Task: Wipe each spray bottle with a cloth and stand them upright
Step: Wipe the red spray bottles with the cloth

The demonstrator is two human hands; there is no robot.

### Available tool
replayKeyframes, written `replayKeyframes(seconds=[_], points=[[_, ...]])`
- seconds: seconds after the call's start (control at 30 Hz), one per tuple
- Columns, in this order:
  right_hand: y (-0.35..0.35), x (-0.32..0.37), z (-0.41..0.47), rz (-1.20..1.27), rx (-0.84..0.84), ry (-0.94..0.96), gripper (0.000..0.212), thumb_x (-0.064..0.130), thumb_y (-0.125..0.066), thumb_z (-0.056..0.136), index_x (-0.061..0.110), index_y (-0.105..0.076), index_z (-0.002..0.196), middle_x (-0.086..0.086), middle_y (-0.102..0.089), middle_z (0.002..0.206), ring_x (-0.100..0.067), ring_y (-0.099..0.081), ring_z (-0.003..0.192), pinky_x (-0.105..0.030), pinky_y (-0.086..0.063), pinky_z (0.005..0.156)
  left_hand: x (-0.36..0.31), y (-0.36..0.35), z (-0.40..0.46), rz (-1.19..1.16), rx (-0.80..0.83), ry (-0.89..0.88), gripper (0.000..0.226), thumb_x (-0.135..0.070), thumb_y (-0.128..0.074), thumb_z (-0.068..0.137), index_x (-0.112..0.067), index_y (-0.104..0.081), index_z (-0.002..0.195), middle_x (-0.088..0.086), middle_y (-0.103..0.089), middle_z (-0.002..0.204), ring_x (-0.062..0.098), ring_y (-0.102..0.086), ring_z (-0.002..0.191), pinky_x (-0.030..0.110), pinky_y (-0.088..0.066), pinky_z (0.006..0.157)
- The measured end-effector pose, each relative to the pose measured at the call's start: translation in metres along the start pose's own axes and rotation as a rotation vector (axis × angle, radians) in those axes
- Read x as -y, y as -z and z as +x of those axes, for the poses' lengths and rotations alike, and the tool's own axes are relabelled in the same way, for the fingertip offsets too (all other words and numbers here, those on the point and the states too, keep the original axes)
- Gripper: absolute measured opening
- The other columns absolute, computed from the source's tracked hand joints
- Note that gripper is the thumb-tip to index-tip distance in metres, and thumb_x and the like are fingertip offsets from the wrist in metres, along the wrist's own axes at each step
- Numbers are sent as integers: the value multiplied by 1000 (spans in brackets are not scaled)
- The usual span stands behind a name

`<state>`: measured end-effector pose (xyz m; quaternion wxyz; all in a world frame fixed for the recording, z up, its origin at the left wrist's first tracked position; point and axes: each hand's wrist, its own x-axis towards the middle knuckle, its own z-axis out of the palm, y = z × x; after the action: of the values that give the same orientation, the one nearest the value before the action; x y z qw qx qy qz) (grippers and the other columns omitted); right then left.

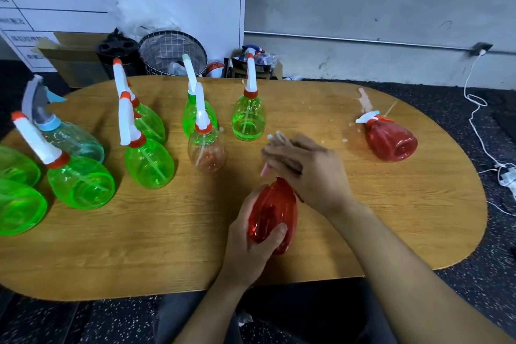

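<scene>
Gripping the ribbed, translucent red spray bottle (272, 213) round its belly above the wooden table (167, 254), the left hand (251, 243) hides the bottle's base. The right hand (304, 173), blurred, covers the nozzle end, and whether its fingers clutch a cloth cannot be told. Another red bottle (391, 139) lies toppled beyond the right hand; glossy green bottles (248, 117) stand left of both hands.

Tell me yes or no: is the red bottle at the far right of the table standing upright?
No. The red bottle lies on its side on the table, its white nozzle pointing left.
</scene>
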<state>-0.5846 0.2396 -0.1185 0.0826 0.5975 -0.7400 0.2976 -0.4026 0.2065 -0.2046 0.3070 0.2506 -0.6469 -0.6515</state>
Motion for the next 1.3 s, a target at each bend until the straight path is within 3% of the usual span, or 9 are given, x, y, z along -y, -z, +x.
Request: replayKeyframes(seconds=[0.1, 0.23, 0.37, 0.43, 0.53, 0.7, 0.9, 1.1, 1.3], points=[[1, -5, 3, 42, -112, -115, 25, 42, -70, 98, 32, -76, 120, 14, -65, 107, -6, -64, 80, -34, -56, 60, -1, -1, -1, 0, 13, 4, 76, -43, -75, 88, -25, -44, 155, -5, -57, 147, 22, -55, 139, 43, -56, 107], [-2, 0, -7, 72, 71, 27, 28, 49, -63, 99, 35, -75, 120, 16, -64, 110, -2, -63, 88, -31, -58, 68, -1, 0, 1, -24, -5, 7, 76, -42, -75, 88, -23, -44, 155, -2, -58, 145, 24, -56, 138, 44, -56, 106], [2, -9, -9, 106, -127, -143, 35, 51, -60, 99, 30, -76, 121, 12, -65, 105, -8, -66, 83, -39, -58, 61, 0, 0, 0, -16, -22, -1, 77, -43, -75, 88, -22, -44, 156, -3, -56, 150, 23, -53, 142, 40, -52, 111], [3, -10, -12, 186, -71, -105, 34, 49, -64, 97, 28, -76, 121, 10, -66, 103, -7, -65, 83, -38, -57, 64, -1, 0, 0, -30, -32, 8, 77, -44, -75, 88, -24, -44, 156, -3, -57, 149, 22, -54, 141, 39, -52, 111], [6, -12, -10, 240, 8, -80, 33, 48, -66, 96, 29, -76, 122, 11, -68, 104, -5, -66, 87, -31, -57, 70, 0, 0, 0, -49, -29, 16, 77, -45, -75, 87, -26, -45, 155, -3, -58, 148, 22, -54, 140, 37, -53, 110], [10, -12, 22, 465, -187, -314, 18, 24, -75, 96, 23, -80, 113, 19, -73, 108, 9, -66, 106, -11, -48, 91, 0, -1, -1, -60, -31, 18, 76, -45, -76, 86, -24, -47, 153, -10, -59, 146, 17, -55, 139, 27, -54, 104], [2, 4, 28, 425, 70, -305, 19, 33, -62, 104, 26, -78, 110, 13, -77, 95, -2, -73, 81, -37, -60, 73, 3, 0, 1, -56, -48, 25, 74, -43, -79, 83, -29, -51, 150, -12, -61, 143, 16, -58, 136, 35, -55, 105], [3, 0, 12, 453, 29, -388, 19, 34, -60, 106, 31, -77, 112, 8, -78, 86, -9, -75, 71, -47, -62, 65, 1, 0, 0, -53, -11, 18, 74, -44, -77, 86, -27, -49, 152, -10, -60, 145, 16, -56, 137, 28, -54, 104], [10, -18, -8, 328, 89, -465, 18, 38, -65, 102, 32, -81, 106, 21, -77, 91, 3, -71, 84, -36, -59, 76, 0, 0, 0, -55, -42, 12, 80, -51, -75, 85, -27, -45, 155, -9, -56, 149, 17, -54, 140, 30, -54, 106]])
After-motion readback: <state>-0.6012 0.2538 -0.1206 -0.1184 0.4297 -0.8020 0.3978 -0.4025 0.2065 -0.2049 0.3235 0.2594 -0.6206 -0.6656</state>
